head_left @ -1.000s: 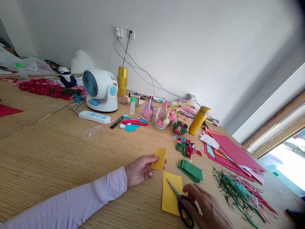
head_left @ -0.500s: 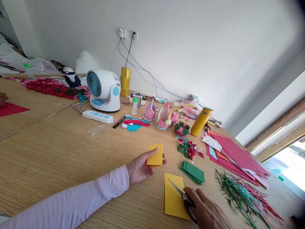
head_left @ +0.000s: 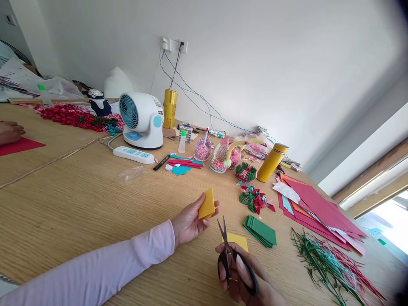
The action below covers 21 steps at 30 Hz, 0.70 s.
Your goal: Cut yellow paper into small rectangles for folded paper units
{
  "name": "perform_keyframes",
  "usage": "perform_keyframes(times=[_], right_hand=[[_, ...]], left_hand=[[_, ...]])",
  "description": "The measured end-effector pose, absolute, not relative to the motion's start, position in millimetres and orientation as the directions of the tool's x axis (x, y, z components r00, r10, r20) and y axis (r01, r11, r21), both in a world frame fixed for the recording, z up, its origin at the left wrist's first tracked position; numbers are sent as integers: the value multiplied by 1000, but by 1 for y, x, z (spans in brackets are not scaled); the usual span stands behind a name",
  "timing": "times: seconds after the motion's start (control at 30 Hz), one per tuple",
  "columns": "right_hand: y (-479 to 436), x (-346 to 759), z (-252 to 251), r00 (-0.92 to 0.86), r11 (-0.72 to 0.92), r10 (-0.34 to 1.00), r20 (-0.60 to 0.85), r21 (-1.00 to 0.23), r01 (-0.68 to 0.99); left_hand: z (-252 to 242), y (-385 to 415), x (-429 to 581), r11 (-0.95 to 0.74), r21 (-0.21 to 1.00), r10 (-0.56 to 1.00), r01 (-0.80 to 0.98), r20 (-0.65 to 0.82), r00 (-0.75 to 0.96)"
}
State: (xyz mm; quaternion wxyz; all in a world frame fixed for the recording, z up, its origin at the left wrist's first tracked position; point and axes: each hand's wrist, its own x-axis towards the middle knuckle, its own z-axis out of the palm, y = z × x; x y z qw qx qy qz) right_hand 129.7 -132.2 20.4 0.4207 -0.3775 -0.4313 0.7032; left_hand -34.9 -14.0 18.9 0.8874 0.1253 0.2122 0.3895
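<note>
Between thumb and fingers, my left hand (head_left: 191, 223) grips a folded piece of yellow paper (head_left: 207, 204), tilted above the table. My right hand (head_left: 251, 276) is closed around the black handles of a pair of scissors (head_left: 225, 242); the blades are slightly parted and point up toward the folded paper, without touching it. Behind the scissors and my right hand, a yellow paper sheet (head_left: 239, 241) lies on the table, mostly hidden. Just beyond it is a stack of green paper rectangles (head_left: 259, 230).
Folded green and red paper pieces (head_left: 255, 199), paper swans (head_left: 219, 157) and a yellow bottle (head_left: 272, 162) stand farther back. Red sheets (head_left: 318, 208) and thin paper strips (head_left: 328, 263) lie right. A fan (head_left: 142, 121) and power strip (head_left: 134, 155) are left. Another person's hand (head_left: 11, 131) rests on red paper.
My right hand has raised the scissors off the yellow sheet, turned them upward and parted the blades. The folded yellow paper in my left hand has tilted.
</note>
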Motion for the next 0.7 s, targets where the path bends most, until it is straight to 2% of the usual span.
perform_keyframes(times=[0.23, 0.7], right_hand=[[-127, 123, 7, -424, -308, 891, -164, -905, -295], [-129, 120, 19, -366, -357, 910, -197, -820, -448]], left_hand=[[16, -17, -34, 644, 423, 756, -637, -229, 613], [15, -23, -31, 635, 506, 748, -583, -217, 627]])
